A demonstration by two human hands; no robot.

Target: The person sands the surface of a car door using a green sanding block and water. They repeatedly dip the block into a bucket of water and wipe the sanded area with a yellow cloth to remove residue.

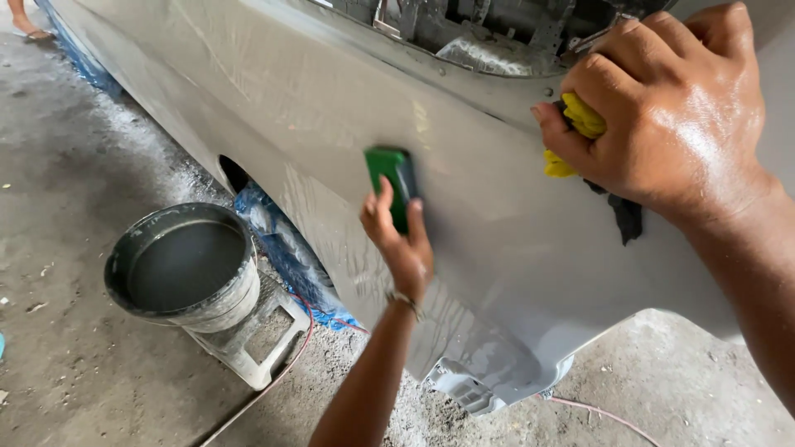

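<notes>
Left hand: the left hand (402, 248) reaches out and presses a green block (392, 184) flat against the car side (497, 215). The thumb is on one edge and the fingers are on the other, so the grip is closed around the block.
Right hand: the right hand (671, 108) is close to the camera. It is curled tight around a yellow cloth (577, 132), and a bit of dark cloth (627, 217) hangs down under it. This grip is closed too, and it rests on the car side.
Green block: it sits near the middle of the panel, just above the left hand. It looks small, light and stiff. I think it is best held by its two long edges, the way it is held now. It may be slippery, because the panel looks wet.
Yellow cloth: it looks soft and squashy. It looks easy to bunch up in a fist and not heavy at all.
Car side: it is big, grey and smooth, with wet streaks running down it. The top part is open and you can see bare metal inside.
Bucket: a grey bucket (186, 265) stands on the floor to the left, well apart from both hands. It has water in it, so I think it would be heavy to lift.
Floor: the floor (74, 165) is rough, dusty concrete. A thin red hose (604, 412) runs along it under the car, and there is blue sheet (290, 257) by the wheel gap.
</notes>
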